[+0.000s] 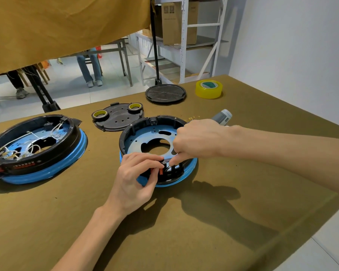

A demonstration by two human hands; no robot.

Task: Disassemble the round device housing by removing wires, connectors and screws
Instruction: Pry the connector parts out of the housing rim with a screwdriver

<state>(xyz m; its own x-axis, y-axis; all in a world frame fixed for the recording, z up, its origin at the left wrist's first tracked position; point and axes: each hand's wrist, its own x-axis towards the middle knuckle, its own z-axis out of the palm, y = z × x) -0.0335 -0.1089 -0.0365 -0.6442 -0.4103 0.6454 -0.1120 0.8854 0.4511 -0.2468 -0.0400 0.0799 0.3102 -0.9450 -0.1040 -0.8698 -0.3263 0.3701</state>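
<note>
Nearest us, our left hand pinches a small red connector at the near rim of the round housing, mid-table. Our right hand, fingers curled, works a thin tool beside it; whether it grips we cannot tell. A wired second housing sits left, tape roll beyond.

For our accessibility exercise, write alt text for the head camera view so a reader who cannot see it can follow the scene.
Two bare hands work at the near rim of a round blue-and-black housing on an olive table: the left hand pinches a small orange-red part, the right hand reaches in beside it. A second housing, still wired, lies left; two black covers and yellow tape rolls lie behind.
</note>
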